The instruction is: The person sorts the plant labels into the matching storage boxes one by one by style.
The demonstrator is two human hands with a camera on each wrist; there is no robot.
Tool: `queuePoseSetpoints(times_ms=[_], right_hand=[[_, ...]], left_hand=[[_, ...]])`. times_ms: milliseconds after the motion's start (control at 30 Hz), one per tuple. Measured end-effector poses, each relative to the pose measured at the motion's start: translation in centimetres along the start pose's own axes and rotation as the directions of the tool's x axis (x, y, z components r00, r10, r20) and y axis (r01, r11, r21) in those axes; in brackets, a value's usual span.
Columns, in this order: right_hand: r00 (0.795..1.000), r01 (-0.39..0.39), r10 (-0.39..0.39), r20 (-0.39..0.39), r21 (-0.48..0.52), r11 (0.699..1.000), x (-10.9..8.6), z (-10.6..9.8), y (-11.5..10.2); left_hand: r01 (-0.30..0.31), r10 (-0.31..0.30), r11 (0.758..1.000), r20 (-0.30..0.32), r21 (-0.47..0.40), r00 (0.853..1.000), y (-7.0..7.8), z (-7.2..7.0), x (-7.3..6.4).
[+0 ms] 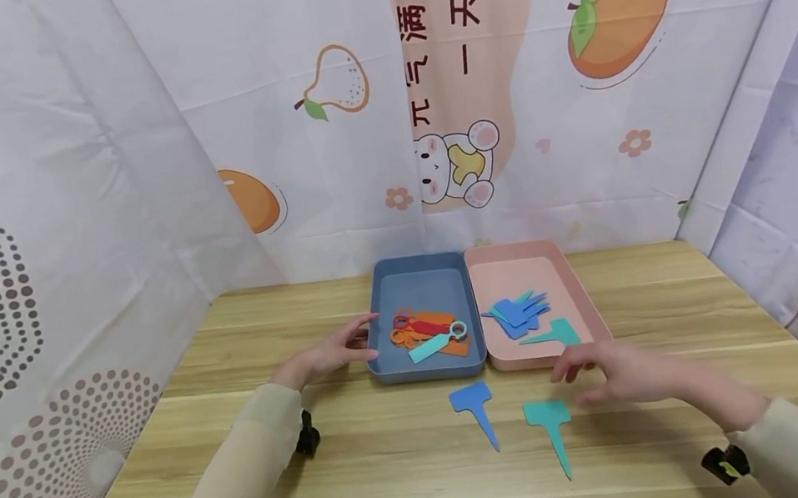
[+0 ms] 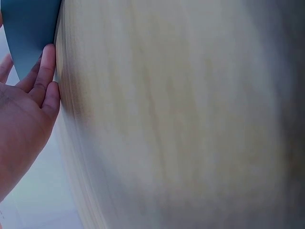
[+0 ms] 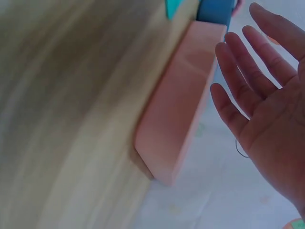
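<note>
My left hand (image 1: pixel 342 347) rests its fingers against the left wall of the blue tray (image 1: pixel 430 373). In the left wrist view, fingers (image 2: pixel 46 67) lie along that tray's side. My right hand (image 1: pixel 615 372) is over the near right corner of the pink tray (image 1: pixel 586 292), fingers apart and holding nothing. Inside the pink tray lie several blue T-shaped plant labels (image 1: pixel 517 313) and a teal T-shaped label (image 1: pixel 561 332). On the table in front are a blue T-shaped label (image 1: pixel 474 401) and a teal T-shaped label (image 1: pixel 548 414).
The blue tray holds orange tags (image 1: pixel 456 347), a red ring-ended tag (image 1: pixel 430 328) and a teal ring-ended tag (image 1: pixel 430 347). Both trays stand side by side on the wooden table (image 1: pixel 368 472). A printed curtain (image 1: pixel 258 99) hangs behind.
</note>
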State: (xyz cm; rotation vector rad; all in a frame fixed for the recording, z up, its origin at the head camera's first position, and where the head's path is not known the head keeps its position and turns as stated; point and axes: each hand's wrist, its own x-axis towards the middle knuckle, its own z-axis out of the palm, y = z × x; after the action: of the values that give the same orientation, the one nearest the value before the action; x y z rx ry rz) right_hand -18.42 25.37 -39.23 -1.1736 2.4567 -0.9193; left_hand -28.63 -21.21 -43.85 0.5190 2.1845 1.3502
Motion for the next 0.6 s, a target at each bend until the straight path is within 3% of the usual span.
queuePoseSetpoints(times_ms=[333,500,600], right_hand=[[0.99,0.072,-0.073,0.124,0.015,0.997,0.9,2.2,0.3],[0.981,0.137,-0.132,0.144,-0.025,0.99,1.3,3.0,0.5],[0.982,0.124,-0.119,0.149,-0.022,0.992,1.4,3.2,0.7]], left_hand=[[0.021,-0.021,1.0,-0.011,-0.004,1.0,0.0,0.0,0.0],[0.023,-0.023,1.0,-0.014,-0.009,1.0,-0.1,0.0,0.1],[0.027,-0.027,1.0,-0.015,-0.005,1.0,-0.1,-0.1,0.2]])
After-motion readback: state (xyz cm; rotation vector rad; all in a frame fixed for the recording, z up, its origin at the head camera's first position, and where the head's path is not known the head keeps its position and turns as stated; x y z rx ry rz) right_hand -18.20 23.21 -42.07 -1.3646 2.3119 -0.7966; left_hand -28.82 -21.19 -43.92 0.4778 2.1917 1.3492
